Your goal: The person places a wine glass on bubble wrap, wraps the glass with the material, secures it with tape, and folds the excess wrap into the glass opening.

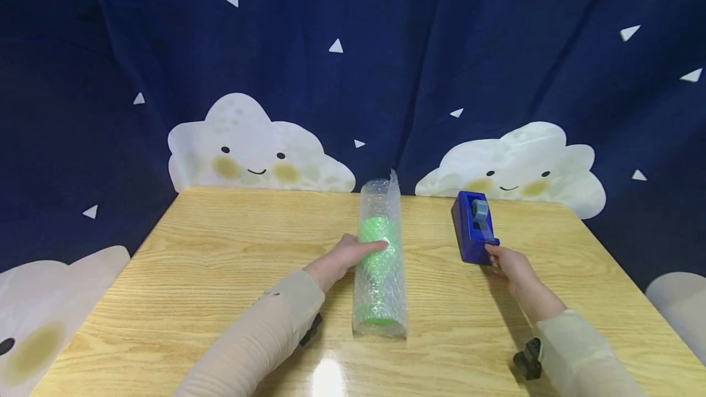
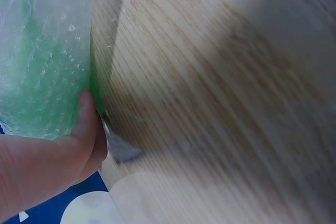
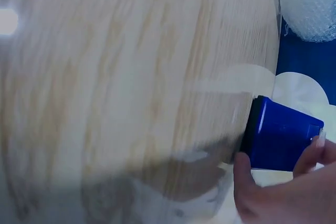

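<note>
A green cylindrical thing wrapped in bubble wrap (image 1: 379,287) lies lengthwise on the table, the wrap reaching past its far end. My left hand (image 1: 353,252) grips this bundle from the left side, thumb laid across the top; the other fingers are mostly hidden. To the right stands a blue tape dispenser (image 1: 469,234) with a roll of clear tape (image 1: 479,209) in it. At its near end, my right hand (image 1: 513,267) pinches the tape's end by the cutter, where a small clear strip (image 3: 322,138) shows at the fingertips. Another finger hangs lower, close to the dispenser's base.
The wooden table (image 1: 248,225) runs back to a dark blue curtain (image 1: 309,78) printed with clouds and triangles. A gap of table separates the wrapped bundle from the dispenser. Small black cameras (image 1: 528,358) hang under both wrists.
</note>
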`<action>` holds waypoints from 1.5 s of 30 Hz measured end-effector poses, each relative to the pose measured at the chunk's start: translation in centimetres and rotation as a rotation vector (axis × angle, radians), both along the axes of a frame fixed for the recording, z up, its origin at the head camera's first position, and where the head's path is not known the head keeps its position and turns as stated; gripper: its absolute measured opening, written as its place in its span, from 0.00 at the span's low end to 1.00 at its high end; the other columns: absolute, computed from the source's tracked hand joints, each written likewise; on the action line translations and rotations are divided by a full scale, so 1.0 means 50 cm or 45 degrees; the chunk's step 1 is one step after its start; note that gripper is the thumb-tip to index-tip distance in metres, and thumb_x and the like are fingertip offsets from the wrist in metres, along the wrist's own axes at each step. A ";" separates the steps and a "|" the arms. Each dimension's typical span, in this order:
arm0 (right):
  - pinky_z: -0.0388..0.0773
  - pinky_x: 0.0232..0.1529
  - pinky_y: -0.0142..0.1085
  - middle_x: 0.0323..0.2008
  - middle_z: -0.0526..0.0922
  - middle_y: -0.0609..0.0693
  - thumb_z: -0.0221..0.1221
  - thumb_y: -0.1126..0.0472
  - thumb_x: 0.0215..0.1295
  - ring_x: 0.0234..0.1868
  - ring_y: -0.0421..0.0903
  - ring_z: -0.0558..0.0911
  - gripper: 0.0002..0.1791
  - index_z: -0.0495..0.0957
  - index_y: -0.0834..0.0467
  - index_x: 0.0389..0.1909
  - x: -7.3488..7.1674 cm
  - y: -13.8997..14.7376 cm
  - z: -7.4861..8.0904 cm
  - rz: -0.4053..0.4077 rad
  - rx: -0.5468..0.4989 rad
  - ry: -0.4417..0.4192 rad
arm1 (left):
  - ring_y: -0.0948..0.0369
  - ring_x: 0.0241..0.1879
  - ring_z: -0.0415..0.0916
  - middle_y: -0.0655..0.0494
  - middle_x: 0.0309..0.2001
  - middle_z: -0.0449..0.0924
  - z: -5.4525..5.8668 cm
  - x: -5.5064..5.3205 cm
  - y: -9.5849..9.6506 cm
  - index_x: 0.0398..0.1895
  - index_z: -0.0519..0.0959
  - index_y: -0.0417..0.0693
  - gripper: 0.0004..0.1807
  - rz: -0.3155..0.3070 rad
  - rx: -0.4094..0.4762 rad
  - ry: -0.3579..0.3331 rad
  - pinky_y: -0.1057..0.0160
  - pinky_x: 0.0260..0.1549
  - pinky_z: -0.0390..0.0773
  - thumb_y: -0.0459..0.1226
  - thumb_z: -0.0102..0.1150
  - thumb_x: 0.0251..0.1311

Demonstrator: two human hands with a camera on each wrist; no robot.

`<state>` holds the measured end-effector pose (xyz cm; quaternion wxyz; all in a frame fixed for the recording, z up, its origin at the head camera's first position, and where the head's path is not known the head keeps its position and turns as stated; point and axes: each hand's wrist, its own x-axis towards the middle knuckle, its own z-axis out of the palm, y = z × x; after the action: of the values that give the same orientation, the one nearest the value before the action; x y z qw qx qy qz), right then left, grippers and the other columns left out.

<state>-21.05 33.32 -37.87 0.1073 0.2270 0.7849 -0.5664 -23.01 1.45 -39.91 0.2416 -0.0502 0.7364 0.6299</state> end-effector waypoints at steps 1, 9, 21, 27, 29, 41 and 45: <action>0.72 0.36 0.30 0.17 0.69 0.36 0.47 0.54 0.69 0.26 0.36 0.69 0.11 0.69 0.55 0.29 0.000 0.001 -0.001 0.010 0.012 0.007 | 0.49 0.56 0.69 0.40 0.59 0.64 0.000 0.000 0.000 0.66 0.52 0.31 0.50 -0.002 0.000 0.003 0.51 0.61 0.68 0.52 0.65 0.50; 0.79 0.33 0.30 0.16 0.69 0.39 0.50 0.55 0.68 0.24 0.37 0.72 0.10 0.65 0.58 0.34 -0.063 0.079 -0.074 0.056 -0.130 -0.003 | 0.48 0.58 0.68 0.39 0.61 0.62 0.003 0.001 -0.001 0.67 0.50 0.31 0.51 -0.004 -0.005 -0.002 0.50 0.62 0.66 0.52 0.65 0.50; 0.80 0.40 0.32 0.20 0.69 0.35 0.52 0.47 0.66 0.33 0.36 0.75 0.20 0.62 0.60 0.44 -0.100 0.136 -0.145 0.158 -0.002 0.021 | 0.46 0.63 0.63 0.38 0.65 0.58 0.001 0.000 0.000 0.69 0.47 0.32 0.54 -0.002 -0.022 -0.015 0.49 0.65 0.62 0.54 0.65 0.50; 0.80 0.42 0.33 0.20 0.69 0.36 0.52 0.49 0.67 0.34 0.36 0.75 0.15 0.65 0.57 0.34 -0.100 0.137 -0.139 0.161 0.013 0.013 | 0.46 0.63 0.62 0.38 0.65 0.58 0.001 0.001 0.001 0.69 0.47 0.32 0.55 0.004 -0.029 -0.009 0.49 0.65 0.62 0.55 0.65 0.49; 0.81 0.41 0.33 0.19 0.69 0.37 0.51 0.51 0.68 0.32 0.37 0.75 0.13 0.65 0.57 0.33 -0.100 0.136 -0.135 0.154 0.013 0.010 | 0.46 0.62 0.63 0.38 0.64 0.58 0.002 0.001 0.001 0.69 0.47 0.32 0.55 0.004 -0.029 -0.005 0.49 0.64 0.63 0.54 0.65 0.49; 0.81 0.41 0.32 0.20 0.70 0.36 0.49 0.51 0.69 0.32 0.38 0.76 0.15 0.68 0.51 0.22 -0.115 0.152 -0.151 0.204 0.099 0.006 | 0.47 0.61 0.64 0.39 0.63 0.59 0.000 0.001 -0.001 0.69 0.48 0.32 0.54 0.001 -0.023 -0.013 0.50 0.64 0.63 0.54 0.64 0.50; 0.80 0.44 0.34 0.24 0.71 0.38 0.50 0.48 0.68 0.35 0.40 0.76 0.16 0.69 0.50 0.22 -0.116 0.161 -0.157 0.212 0.134 0.003 | 0.47 0.61 0.64 0.39 0.64 0.59 0.002 0.002 -0.001 0.69 0.47 0.33 0.54 -0.003 -0.026 -0.012 0.50 0.64 0.63 0.54 0.64 0.50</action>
<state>-26.84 41.37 -45.73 0.1410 0.1659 0.8299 -0.5137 -22.90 1.43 -39.80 0.2453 -0.0548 0.7418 0.6218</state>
